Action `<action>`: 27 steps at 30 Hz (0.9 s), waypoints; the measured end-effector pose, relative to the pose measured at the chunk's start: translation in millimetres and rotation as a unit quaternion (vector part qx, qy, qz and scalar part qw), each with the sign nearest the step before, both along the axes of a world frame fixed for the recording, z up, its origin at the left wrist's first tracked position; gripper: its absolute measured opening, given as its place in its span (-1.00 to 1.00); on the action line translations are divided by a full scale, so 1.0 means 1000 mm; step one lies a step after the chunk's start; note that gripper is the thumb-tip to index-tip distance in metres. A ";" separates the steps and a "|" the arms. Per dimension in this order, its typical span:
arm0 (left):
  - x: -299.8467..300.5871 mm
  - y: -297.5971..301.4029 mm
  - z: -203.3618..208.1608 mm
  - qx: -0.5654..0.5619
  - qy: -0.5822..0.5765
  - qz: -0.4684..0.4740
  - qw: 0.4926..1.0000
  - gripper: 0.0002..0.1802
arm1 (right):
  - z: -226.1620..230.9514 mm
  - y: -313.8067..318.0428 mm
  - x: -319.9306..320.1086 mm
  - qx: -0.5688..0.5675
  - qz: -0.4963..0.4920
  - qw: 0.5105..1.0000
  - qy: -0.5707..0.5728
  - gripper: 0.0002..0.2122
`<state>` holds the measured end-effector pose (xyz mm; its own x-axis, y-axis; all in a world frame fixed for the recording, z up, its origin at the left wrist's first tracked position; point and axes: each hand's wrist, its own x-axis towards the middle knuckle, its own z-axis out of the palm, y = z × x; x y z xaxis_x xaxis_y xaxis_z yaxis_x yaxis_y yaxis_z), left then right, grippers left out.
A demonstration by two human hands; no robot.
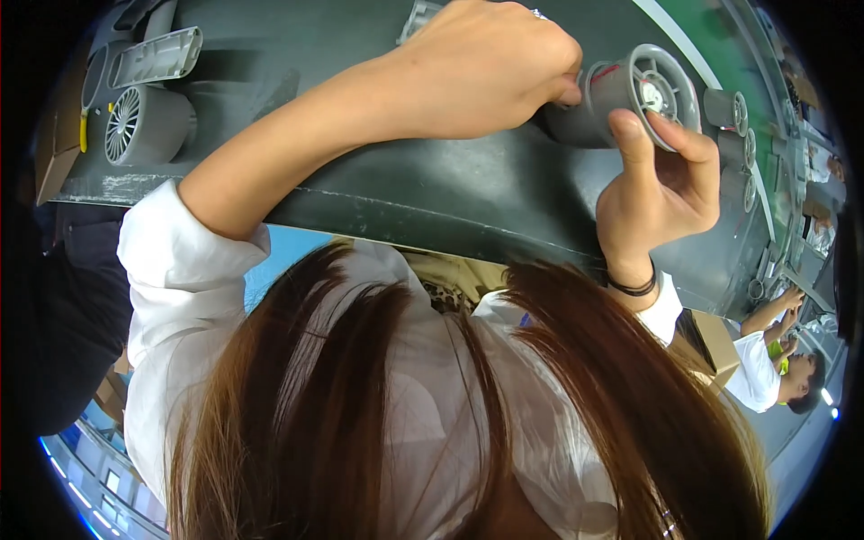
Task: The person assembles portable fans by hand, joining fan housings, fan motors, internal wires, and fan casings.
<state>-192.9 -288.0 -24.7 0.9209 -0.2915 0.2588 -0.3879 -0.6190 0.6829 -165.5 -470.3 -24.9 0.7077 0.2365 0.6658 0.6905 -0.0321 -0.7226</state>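
A small round grey fan point(621, 90) with a slotted front grille lies on its side on the dark work surface point(432, 193). My right hand point(661, 184) holds its front rim between thumb and forefinger; a black band circles that wrist. My left hand point(486, 72) reaches across from the left, its fingers curled and pinched against the rear of the fan's body. What the fingertips hold there is hidden. White sleeves cover both of my upper arms, and long brown hair hangs over the lower part of the view.
A second grey fan point(144, 121) and a flat grey slotted part point(157, 56) lie at the far left, beside a cardboard box point(54, 144). More grey fans point(724, 108) line the surface at the right. A co-worker in white point(765, 364) works at the lower right.
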 end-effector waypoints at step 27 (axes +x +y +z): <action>-0.015 -0.013 0.001 0.049 -0.077 0.044 0.995 -0.87 | -0.011 -0.033 0.014 -0.056 0.159 0.978 0.120 -0.76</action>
